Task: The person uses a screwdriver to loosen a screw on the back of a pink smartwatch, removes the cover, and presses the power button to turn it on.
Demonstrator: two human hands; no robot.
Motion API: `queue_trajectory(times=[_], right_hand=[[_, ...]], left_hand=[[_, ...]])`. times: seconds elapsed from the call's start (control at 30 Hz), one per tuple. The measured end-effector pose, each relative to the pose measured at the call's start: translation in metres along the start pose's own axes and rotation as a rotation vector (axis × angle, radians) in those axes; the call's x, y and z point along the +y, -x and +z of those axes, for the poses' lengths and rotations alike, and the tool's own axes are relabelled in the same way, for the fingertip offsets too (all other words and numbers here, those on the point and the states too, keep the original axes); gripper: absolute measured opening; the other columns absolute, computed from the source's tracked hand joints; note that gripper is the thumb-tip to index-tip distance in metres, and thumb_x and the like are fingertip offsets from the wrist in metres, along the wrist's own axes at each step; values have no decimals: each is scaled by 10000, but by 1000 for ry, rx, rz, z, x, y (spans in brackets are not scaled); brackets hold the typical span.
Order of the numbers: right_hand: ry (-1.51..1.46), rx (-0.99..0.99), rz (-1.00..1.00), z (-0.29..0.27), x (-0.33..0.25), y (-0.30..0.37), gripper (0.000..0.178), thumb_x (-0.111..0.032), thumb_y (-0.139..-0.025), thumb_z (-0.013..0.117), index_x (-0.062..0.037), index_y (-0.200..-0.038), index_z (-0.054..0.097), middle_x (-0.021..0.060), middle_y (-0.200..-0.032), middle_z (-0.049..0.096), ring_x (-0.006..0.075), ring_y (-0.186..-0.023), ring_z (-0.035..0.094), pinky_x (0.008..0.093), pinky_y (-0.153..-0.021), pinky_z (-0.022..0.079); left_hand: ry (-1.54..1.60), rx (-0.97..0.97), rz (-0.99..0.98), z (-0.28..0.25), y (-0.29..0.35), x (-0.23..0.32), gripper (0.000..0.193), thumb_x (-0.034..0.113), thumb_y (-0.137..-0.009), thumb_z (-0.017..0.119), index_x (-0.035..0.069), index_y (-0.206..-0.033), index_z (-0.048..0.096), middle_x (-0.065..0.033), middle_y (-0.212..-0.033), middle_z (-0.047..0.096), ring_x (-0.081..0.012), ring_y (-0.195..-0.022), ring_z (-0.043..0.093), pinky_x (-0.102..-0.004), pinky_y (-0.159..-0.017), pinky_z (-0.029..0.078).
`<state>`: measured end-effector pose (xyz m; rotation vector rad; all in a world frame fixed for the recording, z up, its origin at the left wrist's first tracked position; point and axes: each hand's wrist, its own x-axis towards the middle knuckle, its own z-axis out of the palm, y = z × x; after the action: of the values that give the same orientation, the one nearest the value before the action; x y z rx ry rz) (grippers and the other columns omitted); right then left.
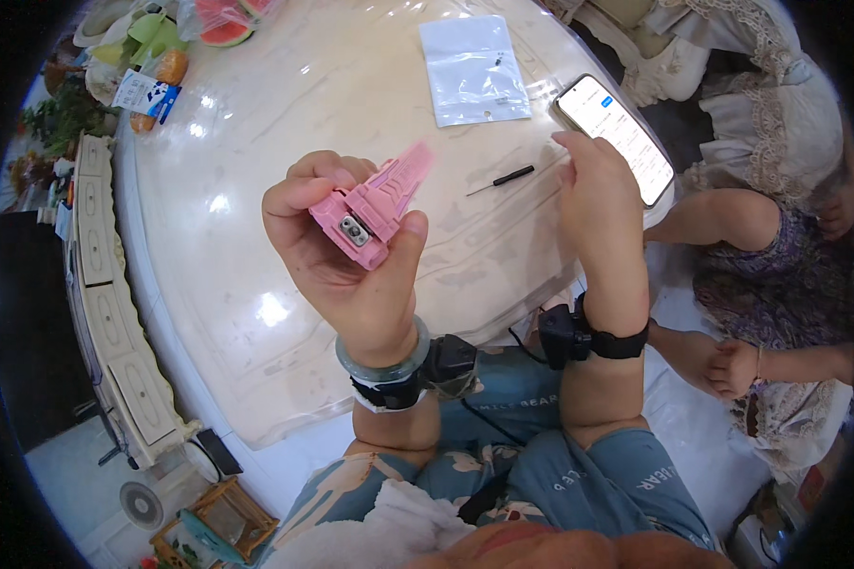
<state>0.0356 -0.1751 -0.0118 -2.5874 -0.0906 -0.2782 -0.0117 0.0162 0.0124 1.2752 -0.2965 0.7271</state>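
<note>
My left hand (337, 251) is raised above the table and grips a pink smartwatch (375, 207) by its body, the pink strap pointing up and to the right, a small metal part showing on its near face. My right hand (593, 194) reaches out flat over the marble table (285, 123), its fingertips on or just at the lower edge of a smartphone (617, 136) with a lit white screen. It holds nothing that I can see. A small black screwdriver (503, 179) lies on the table between the two hands.
A clear zip bag (473, 71) lies at the far middle of the table. Fruit, packets and cut watermelon (226, 27) crowd the far left. Another person sits at the right, with an arm (731, 218) near the table edge. A cream cabinet (114, 313) stands on the left.
</note>
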Motion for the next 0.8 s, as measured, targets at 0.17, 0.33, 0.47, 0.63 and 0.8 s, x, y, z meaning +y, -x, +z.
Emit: queue_trajectory(times=[0.17,0.33,0.47,0.63,0.8], right_hand=[[22,13,-69,12,-2,-3,341,-17,-867,553,-91,-1191,630,164,-882,593,348,-842,587,434,-756,468],[-59,-118,-88,6,-23,-1,340,-21,-843,551,-86,-1162,651,148,-830,567,330,-872,575,409,-763,476],[-614,25,-263,-24,-53,12,276,-59,-809,656,-51,-1084,666,112,-804,583,250,-733,572,333,-633,456],[-708,130,-447,-44,-74,29,319,-56,-715,772,-43,-1017,671,98,-841,612,223,-739,581,299,-626,469],[-711,180,-500,-44,-79,32,284,-13,-675,792,-55,-935,684,83,-859,627,223,-743,595,289,-622,474]], left_hand=[[-37,-19,2,-1,1,1,630,-176,-659,622,107,-1203,477,-93,-1115,481,-253,-1033,523,-413,-940,451],[-33,70,-35,6,-2,0,535,-139,-664,665,66,-1112,455,-109,-1068,482,-168,-920,505,-310,-858,453],[15,-59,-33,8,-3,-6,601,-193,-639,629,101,-1134,459,-83,-1080,480,-193,-964,507,-371,-904,443],[95,-138,-87,8,2,-8,484,-143,-669,629,90,-1060,464,-83,-1057,446,-125,-885,459,-232,-764,400],[172,-181,-92,12,2,-8,467,-17,-720,753,102,-1070,468,-82,-1063,446,-132,-907,459,-248,-768,414]])
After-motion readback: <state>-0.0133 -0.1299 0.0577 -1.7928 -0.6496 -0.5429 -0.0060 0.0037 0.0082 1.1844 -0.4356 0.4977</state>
